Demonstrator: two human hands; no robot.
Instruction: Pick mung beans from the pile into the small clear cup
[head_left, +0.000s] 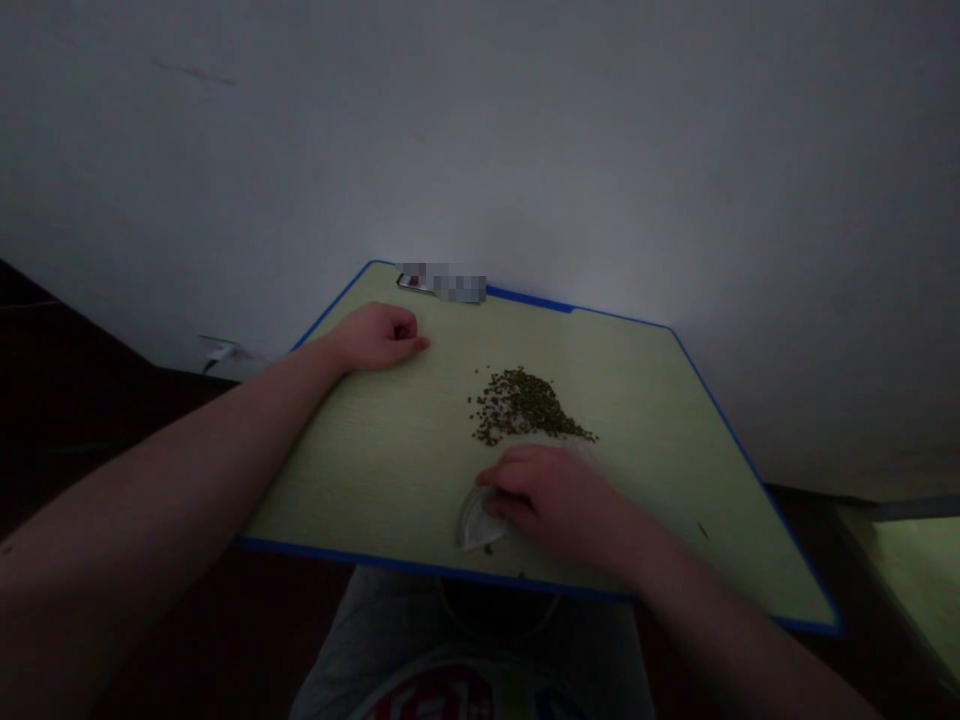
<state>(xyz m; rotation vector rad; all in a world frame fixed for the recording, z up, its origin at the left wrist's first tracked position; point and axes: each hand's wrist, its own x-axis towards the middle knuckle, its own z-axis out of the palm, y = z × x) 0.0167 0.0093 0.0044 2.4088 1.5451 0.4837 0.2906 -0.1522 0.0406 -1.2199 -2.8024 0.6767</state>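
My right hand [544,495] is low over the near half of the board, its fingers closed on a pale, see-through piece with a curved edge [474,522], perhaps plastic. Most of that piece is hidden under the hand. Just beyond my knuckles lies a loose heap of small greenish-brown beans or seeds [532,400], with several grains scattered to its left. My left hand [381,336] rests on the far left of the board, curled into a loose fist with nothing visible in it, apart from the heap.
The pale yellow tabletop [360,470] has a blue rim and stands against a grey wall [480,130]. A flat phone-like object [416,284] lies at the back edge. Below the near edge, a dark round-rimmed container [495,630] sits between my legs. A few stray grains lie near that edge.
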